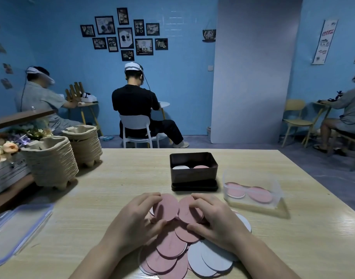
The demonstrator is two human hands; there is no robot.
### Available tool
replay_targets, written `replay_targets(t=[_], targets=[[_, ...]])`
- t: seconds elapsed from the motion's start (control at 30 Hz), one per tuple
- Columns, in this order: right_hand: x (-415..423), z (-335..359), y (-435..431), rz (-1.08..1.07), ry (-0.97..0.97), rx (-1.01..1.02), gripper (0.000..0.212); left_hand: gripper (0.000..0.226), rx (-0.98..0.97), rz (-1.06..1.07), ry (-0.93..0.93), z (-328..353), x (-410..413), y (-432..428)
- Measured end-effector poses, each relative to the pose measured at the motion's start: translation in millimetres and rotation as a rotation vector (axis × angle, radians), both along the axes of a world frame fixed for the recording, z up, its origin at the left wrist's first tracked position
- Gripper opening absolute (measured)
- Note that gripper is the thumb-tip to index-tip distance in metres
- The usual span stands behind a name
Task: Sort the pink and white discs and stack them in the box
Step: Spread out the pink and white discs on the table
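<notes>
A loose heap of pink discs [168, 250] and white discs [210, 260] lies on the wooden table in front of me. My left hand [138, 216] grips a pink disc [166, 207] by its edge, fingers curled round it. My right hand [215, 216] holds a small stack of pink discs [187, 212] just beside it. Behind them stands the dark box [193, 174], open on its lid, with a white stack [180, 167] on its left side and a pink stack [201, 167] on its right.
A clear plastic container [253, 190] with two pink discs sits right of the box. Its clear lid [17, 228] lies at the table's left edge. Two stacks of pulp trays [52, 162] stand at back left. Other people sit at tables behind.
</notes>
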State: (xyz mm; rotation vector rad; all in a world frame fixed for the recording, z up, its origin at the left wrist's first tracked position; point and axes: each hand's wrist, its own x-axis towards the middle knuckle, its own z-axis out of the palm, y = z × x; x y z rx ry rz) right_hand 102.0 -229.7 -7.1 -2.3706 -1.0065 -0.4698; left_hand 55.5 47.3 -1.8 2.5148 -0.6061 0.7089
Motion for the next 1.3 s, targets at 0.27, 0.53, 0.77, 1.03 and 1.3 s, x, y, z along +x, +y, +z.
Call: replay_targets(t=[0.27, 0.53, 0.77, 1.03, 1.3], targets=[[1.4, -1.9, 5.7, 0.039, 0.014, 0.007, 0.06, 0.058, -0.011, -0.113, 0.022, -5.6, 13.7, -34.5], [-1.5, 0.3, 7.0, 0.079, -0.036, 0.072, 0.046, 0.056, -0.094, -0.104, -0.009, -13.9, 5.1, -25.8], [-0.9, 1.0, 8.0, 0.096, -0.041, 0.094, 0.049, 0.04, -0.122, -0.13, -0.091, -14.9, 6.4, -29.3], [-0.1, -0.7, 8.0, 0.083, -0.046, 0.047, 0.049, 0.025, -0.114, -0.145, -0.15, -14.0, 4.1, -33.6], [-4.1, 12.8, -10.5, 0.023, -0.077, 0.046, 0.048, 0.035, -0.043, -0.085, -0.009, -9.0, -0.8, -30.9]])
